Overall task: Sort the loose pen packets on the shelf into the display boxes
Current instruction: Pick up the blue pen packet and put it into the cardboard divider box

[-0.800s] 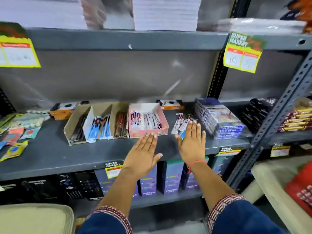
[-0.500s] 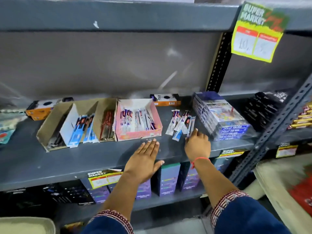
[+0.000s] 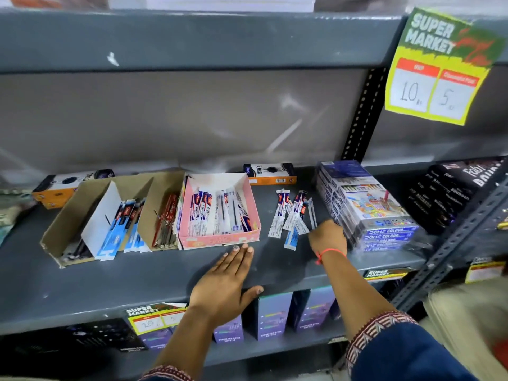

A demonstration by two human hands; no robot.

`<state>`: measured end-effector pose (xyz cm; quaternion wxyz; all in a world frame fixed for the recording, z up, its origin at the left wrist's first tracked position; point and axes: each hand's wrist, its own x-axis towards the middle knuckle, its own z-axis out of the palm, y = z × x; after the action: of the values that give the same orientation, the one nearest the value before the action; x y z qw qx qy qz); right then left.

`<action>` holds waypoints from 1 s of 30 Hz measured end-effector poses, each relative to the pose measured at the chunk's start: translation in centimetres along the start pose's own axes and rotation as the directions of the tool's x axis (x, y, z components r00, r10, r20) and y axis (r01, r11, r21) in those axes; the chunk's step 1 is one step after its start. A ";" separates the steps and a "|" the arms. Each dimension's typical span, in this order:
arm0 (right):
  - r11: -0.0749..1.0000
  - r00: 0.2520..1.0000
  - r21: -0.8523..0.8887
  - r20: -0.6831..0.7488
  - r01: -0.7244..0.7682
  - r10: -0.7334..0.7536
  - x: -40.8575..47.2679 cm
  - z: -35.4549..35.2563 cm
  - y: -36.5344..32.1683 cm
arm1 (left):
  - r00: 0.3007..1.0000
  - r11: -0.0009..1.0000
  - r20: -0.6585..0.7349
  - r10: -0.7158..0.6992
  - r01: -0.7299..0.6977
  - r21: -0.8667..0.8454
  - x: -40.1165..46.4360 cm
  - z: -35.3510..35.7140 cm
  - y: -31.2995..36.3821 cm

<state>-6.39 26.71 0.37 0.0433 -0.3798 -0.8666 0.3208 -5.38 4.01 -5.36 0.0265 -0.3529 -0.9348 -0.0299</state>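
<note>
Grey metal shelf (image 3: 82, 281), centre of frame: carries all stock listed below.

Loose pen packets (image 3: 292, 218), white with red-and-blue print, fanned in a small heap right of centre, lying flat on the shelf between the pink box and the shrink-wrapped stack.

Pink open-top cardboard display box (image 3: 220, 239), centre: holds matching white pen packets, leaning.

Brown cardboard display box (image 3: 68, 215), left of centre, touching the pink box: divided by a white card insert; dark pens at far left, blue-and-white packets in the middle, red pens at right.

Shrink-wrapped stack of blue colour-pencil boxes (image 3: 368, 213), right of the loose packets.

Left hand (image 3: 225, 281), lower centre: flat, palm down on the shelf's front edge, fingers straight and together, empty, just before the pink box.

Right hand (image 3: 328, 236), right of centre: knuckles up, fingers curled under at the near end of the loose packets, red thread at wrist; grip on any packet cannot be told.

Yellow-and-green price card (image 3: 439, 70), upper right, marked 10 and 5.
</note>
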 end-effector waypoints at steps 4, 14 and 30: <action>0.993 1.000 0.121 -0.021 0.003 -0.001 0.3 -0.5 0.2 | 1.000 1.000 0.008 -0.017 0.017 0.012 0.0 -0.1 0.1; 0.854 0.992 0.513 -0.125 0.088 -0.027 -0.7 0.6 0.4 | 0.999 0.999 0.015 -0.032 0.032 0.022 -0.1 -0.1 0.2; 0.359 0.992 0.931 0.094 -0.060 -0.078 -8.5 1.3 -5.3 | 0.995 0.995 -0.093 0.039 -0.047 -0.086 -1.6 0.0 -1.9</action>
<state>-4.12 17.56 3.89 0.1993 -0.2633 -0.5357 0.7772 -5.43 1.51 -5.55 0.0540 -0.3722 -0.9225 -0.0866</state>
